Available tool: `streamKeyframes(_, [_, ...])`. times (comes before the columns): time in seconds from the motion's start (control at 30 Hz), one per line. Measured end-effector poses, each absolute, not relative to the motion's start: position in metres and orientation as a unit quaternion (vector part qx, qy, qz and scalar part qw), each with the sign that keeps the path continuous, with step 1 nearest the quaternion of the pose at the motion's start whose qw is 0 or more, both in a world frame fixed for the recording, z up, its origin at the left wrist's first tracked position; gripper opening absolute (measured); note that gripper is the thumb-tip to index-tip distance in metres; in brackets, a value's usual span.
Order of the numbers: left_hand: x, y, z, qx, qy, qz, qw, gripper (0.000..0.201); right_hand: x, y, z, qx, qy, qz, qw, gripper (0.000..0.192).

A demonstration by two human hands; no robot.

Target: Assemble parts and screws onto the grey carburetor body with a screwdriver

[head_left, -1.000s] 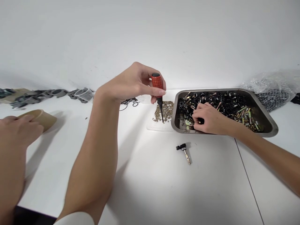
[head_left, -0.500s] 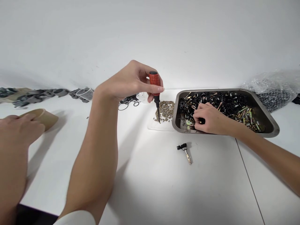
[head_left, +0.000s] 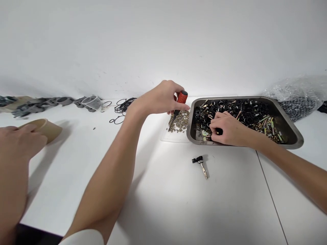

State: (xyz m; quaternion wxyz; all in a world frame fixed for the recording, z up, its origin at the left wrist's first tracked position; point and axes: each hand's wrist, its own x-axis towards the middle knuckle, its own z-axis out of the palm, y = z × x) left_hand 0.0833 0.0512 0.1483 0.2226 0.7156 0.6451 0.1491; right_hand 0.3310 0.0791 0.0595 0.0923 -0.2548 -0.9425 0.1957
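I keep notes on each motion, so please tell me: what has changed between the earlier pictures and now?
The left hand moved right and lower; its nearly upright screwdriver now tilts, top leaning right. More black rings show. No visible grasp or release. The right hand in the tray, the black-headed metal part, and the other person's hand on the tan piece stayed.
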Motion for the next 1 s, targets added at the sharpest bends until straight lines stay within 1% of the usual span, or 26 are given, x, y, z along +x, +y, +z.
streamKeyframes(0.4, [0.091, 0.035, 0.166, 0.698, 0.661, 0.222, 0.165, 0.028, 0.331, 0.079, 0.059, -0.25, -0.944, 0.194, 0.093, 0.033])
streamKeyframes(0.63, [0.088, 0.032, 0.168, 0.69, 0.631, 0.291, 0.203, 0.023, 0.331, 0.079, 0.06, -0.255, -0.942, 0.197, 0.093, 0.034])
streamKeyframes(0.83, [0.087, 0.036, 0.165, 0.682, 0.644, 0.288, 0.191, 0.021, 0.331, 0.078, 0.061, -0.256, -0.943, 0.195, 0.088, 0.033])
streamKeyframes(1.0, [0.086, 0.037, 0.164, 0.684, 0.633, 0.299, 0.207, 0.023, 0.33, 0.077, 0.063, -0.262, -0.943, 0.191, 0.082, 0.034])
